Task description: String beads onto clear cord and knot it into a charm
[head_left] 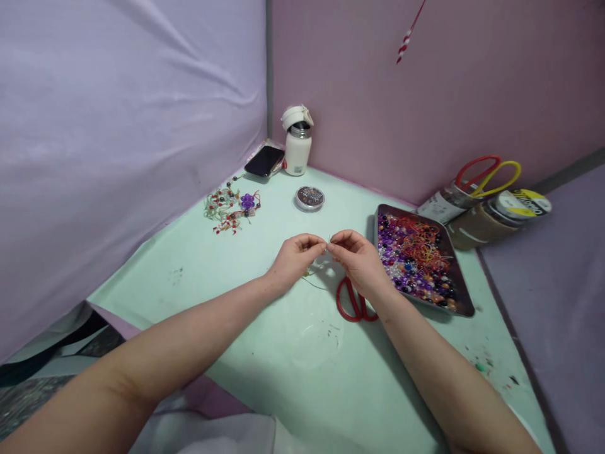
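Pale green tabletop (265, 340), boxed in by a pink back wall (350, 94) and lilac cloth (118, 113) on the left. Thin cord (317, 285) is mid-frame, pinched at its upper end by thumb and fingertips of both the left hand (290, 261) and right hand (363, 263), with a loop trailing underneath. Red-handled scissors (350, 318) lie just below the right hand. Right of that, a dark metal tray (462, 284) holds loads of purple, black, clear and orange beads (388, 243) plus tangled red and yellow cord (418, 247). Little round tub (310, 208) at upper center: small dark bits inside, too tiny to tell. Far right, one jar (439, 205) has red and yellow handles (477, 159) poking out; can't tell what's in the brown jar (477, 224). White bottle (297, 153) at upper center has its lid flipped up.
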A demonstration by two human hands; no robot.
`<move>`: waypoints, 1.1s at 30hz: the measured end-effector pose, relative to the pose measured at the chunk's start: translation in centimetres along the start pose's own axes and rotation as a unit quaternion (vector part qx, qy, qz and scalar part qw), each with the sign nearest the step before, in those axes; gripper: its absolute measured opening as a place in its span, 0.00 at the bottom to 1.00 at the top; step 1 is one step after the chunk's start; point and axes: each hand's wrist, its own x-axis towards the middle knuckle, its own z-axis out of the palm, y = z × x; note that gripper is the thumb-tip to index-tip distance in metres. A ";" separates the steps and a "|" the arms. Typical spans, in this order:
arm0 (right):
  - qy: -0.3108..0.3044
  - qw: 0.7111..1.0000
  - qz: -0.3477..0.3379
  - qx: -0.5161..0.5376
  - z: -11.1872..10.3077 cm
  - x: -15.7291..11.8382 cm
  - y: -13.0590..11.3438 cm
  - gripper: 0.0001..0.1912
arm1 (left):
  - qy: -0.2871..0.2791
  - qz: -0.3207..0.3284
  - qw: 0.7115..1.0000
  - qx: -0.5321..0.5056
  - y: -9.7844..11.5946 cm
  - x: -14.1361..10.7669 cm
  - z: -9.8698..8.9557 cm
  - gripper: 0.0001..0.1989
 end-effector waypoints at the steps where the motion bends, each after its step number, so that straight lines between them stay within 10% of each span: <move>1: 0.002 1.000 -0.011 -0.018 0.0 0.0 0.1 0.13 | -0.001 -0.001 1.000 -0.002 0.0 0.0 0.0 0.08; 17: -0.008 0.996 -0.053 -0.073 -0.2 -0.3 -0.4 0.09 | -0.025 -0.021 0.999 -0.030 -0.4 0.2 0.0 0.10; 33: -0.156 0.985 -0.029 -0.074 -1.1 -0.1 -0.9 0.20 | -0.148 -0.128 0.959 -0.203 0.4 0.6 -0.6 0.13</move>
